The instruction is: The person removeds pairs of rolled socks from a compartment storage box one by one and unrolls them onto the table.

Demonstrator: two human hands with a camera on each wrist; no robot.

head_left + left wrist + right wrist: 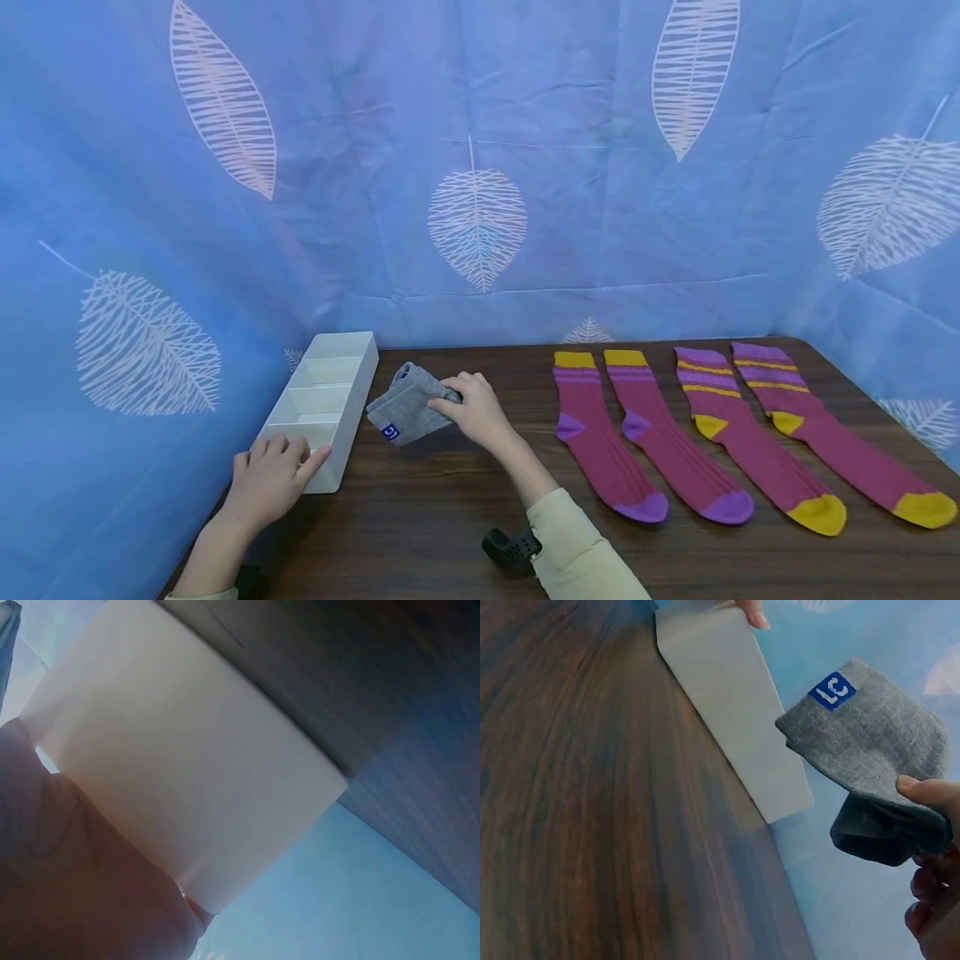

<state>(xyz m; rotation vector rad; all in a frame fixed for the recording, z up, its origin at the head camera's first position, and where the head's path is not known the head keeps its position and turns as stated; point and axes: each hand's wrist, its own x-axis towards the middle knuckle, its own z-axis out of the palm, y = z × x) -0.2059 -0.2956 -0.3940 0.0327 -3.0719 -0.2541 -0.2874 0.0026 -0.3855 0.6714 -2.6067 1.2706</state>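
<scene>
A folded grey sock point(408, 406) with a blue label hangs above the table, pinched between the thumb and fingers of my right hand point(480, 408). The right wrist view shows the same sock point(862, 727), its label facing the camera and its folded part drooping below my thumb. To the left stands a long white compartment box point(348, 417). My left hand point(270, 479) holds its near end, fingers bent over the rim and thumb at the right edge. In the left wrist view the box's near wall point(187, 765) fills the middle, beside the hand point(82, 870).
On the right of the dark wooden table point(420, 542) lie two maroon socks with purple toes point(600, 433) and two with yellow toes point(757, 450), side by side. A blue leaf-patterned curtain point(360, 208) stands behind and to both sides.
</scene>
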